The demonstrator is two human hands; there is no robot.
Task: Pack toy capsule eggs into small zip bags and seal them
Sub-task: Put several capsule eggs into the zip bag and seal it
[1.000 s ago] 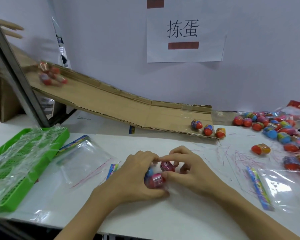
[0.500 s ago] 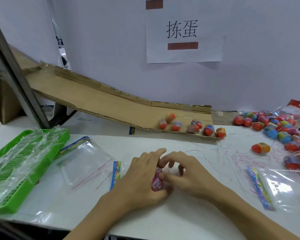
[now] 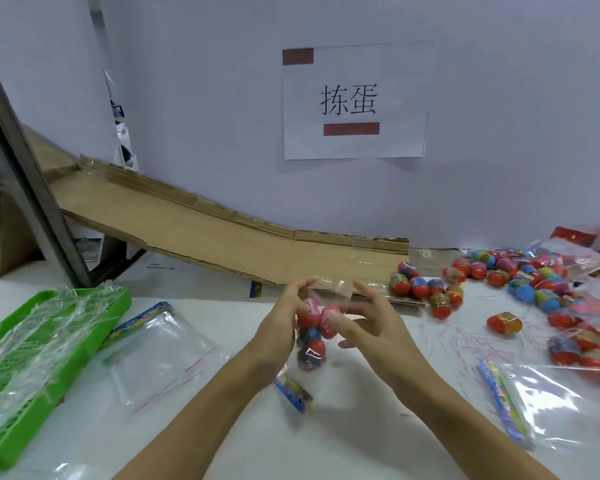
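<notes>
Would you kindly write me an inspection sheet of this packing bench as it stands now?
Surface: white table, strewn with thin red strips at right.
Job's things: small zip bag with several capsule eggs inside, held above the table; loose eggs piled at right; five eggs at the foot of the cardboard ramp; empty zip bags at left and right.
Clutter: green basket with clear plastic wrap in it.
Grip: left hand grips the bag's side; right hand pinches its top.
Cables: nothing seen.
Surroundings: pale wall, paper sign, metal post at left.
</notes>
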